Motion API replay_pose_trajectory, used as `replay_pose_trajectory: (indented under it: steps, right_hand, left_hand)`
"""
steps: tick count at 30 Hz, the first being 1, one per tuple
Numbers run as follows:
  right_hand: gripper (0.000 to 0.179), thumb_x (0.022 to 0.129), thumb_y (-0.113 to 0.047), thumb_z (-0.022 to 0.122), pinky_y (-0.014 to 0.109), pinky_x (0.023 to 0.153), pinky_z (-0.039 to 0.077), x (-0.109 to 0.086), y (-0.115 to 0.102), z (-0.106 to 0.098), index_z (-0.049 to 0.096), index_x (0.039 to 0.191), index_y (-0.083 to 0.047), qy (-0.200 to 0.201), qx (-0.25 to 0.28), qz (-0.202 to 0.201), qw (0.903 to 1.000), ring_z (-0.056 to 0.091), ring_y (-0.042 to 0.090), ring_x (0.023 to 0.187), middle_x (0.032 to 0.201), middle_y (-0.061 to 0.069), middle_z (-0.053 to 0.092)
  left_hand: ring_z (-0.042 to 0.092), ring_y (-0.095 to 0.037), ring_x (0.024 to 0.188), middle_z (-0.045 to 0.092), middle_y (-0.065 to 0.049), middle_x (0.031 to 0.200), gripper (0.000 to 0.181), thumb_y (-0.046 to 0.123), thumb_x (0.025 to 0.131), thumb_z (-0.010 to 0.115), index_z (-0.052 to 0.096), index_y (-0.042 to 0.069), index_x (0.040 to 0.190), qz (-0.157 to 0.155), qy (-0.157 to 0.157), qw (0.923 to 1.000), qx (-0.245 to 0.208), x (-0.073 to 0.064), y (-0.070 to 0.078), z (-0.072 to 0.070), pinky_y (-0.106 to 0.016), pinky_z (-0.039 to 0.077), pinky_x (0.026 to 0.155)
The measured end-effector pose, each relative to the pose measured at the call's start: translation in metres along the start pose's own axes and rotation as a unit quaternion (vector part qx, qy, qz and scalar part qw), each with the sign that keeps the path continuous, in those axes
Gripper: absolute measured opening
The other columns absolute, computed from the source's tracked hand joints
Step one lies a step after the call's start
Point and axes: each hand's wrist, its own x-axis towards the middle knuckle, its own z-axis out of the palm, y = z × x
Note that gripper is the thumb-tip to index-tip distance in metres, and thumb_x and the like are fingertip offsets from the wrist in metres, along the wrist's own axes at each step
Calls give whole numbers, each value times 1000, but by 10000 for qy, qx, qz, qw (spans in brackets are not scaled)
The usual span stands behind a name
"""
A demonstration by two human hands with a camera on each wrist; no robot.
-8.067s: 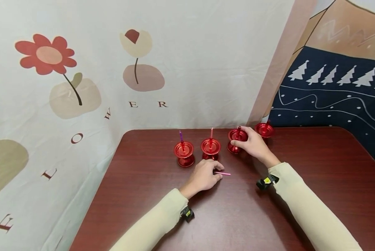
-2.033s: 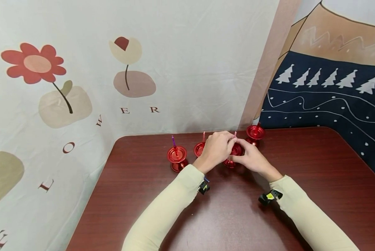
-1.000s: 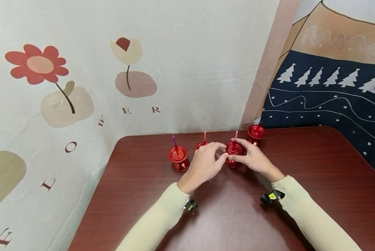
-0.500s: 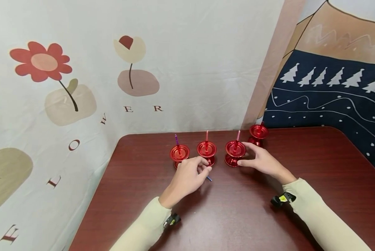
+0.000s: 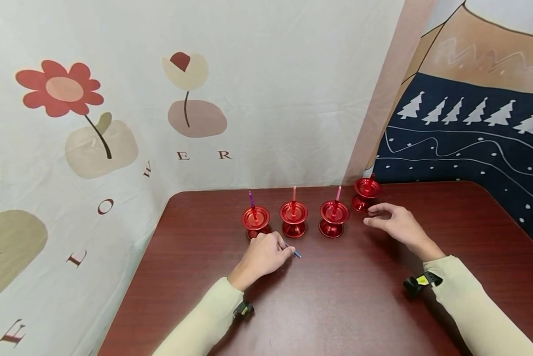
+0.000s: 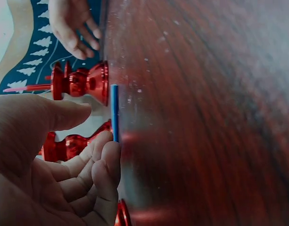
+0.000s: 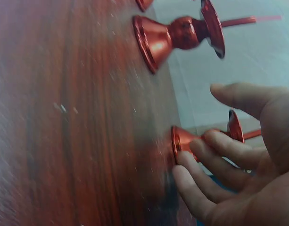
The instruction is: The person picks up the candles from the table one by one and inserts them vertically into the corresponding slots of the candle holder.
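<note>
My left hand (image 5: 263, 257) is low over the table, at a thin blue candle (image 6: 115, 110). Its fingertips touch or overlap the candle's near end, while the thumb stands apart from it. My right hand (image 5: 400, 225) hovers with loosely bent fingers, holding nothing, just right of the far-right red candle holder (image 5: 367, 189), whose socket shows no candle. Three other red holders stand in a row: one with a purple candle (image 5: 251, 199), one with a coral candle (image 5: 294, 193), one with a pink candle (image 5: 339, 193).
The dark reddish-brown table (image 5: 337, 306) has rounded back corners. A pale cloth with printed flowers (image 5: 270, 99) hangs behind it, and a navy cloth with white trees (image 5: 466, 138) hangs at the right.
The pink candle now stands in the third holder. My left hand has drawn back left to the blue candle. My right hand has left the third holder and moved right, towards the fourth.
</note>
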Motion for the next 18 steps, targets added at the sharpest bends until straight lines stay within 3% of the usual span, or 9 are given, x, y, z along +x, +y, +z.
replay_pose_trajectory:
  steps: [4,7,10,14,18]
  right_hand:
    - [68,105,-33,76,60,108,51,7,4,-6,52,153,9,402,337,264,9983,62,49,131,149,34,60]
    - [76,105,-30,74,63,114,46,14,7,-8,41,159,11,616,578,334,9959,55,53,139,156,37,51]
    - [84,104,-29,75,66,118,42,21,7,-10,33,164,10,730,741,350,9940,49,55,144,161,38,44]
    - [93,103,-29,78,67,119,39,31,6,-12,24,169,8,723,889,287,9930,42,54,150,166,37,37]
    - [100,101,-31,81,69,121,36,38,4,-12,19,172,5,636,1017,263,9924,37,54,153,169,36,33]
  left_hand:
    - [39,-10,53,39,15,47,54,47,97,80,66,29,48,-8,-118,9997,225,6,-10,13,-33,35,47]
    - [40,-12,52,37,14,43,65,59,94,81,58,28,41,-291,-359,9987,201,11,-11,17,-34,39,47]
    - [38,-11,51,35,13,45,71,69,89,80,48,27,41,-425,-420,9974,407,17,-19,30,-32,38,46]
    - [35,-10,52,32,11,51,75,75,84,81,41,25,46,-481,-450,9954,696,21,-21,37,-32,36,43]
    - [36,-10,51,35,10,51,74,77,83,82,44,23,49,-535,-471,9938,853,25,-22,41,-32,37,42]
